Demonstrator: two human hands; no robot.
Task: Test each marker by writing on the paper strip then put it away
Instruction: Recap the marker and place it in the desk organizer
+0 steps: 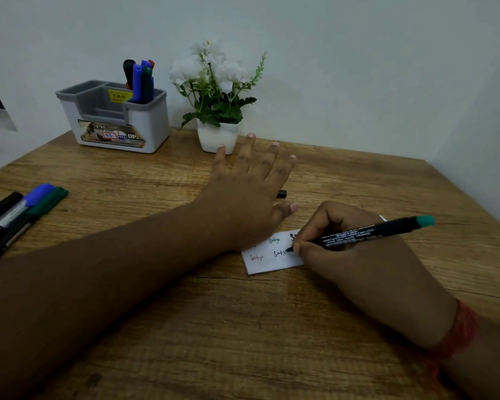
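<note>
My right hand [350, 249] grips a black marker with a teal end [373, 230], its tip touching the white paper strip [267, 261]. The strip carries several small written words in red, green and dark ink. My left hand [248, 192] lies flat with fingers spread, its heel resting on the strip's upper left part. A black cap [282, 194] lies just beyond the left hand, partly hidden. Three capped markers [18, 215], black, blue and green, lie at the table's left edge. A grey-and-white organizer [113, 122] at the back holds several markers [140, 79] upright.
A white pot of artificial white flowers [218, 134] stands at the back, right of the organizer and just beyond my left fingertips. The wooden table [243, 327] meets white walls behind and on the right. A red thread circles my right wrist.
</note>
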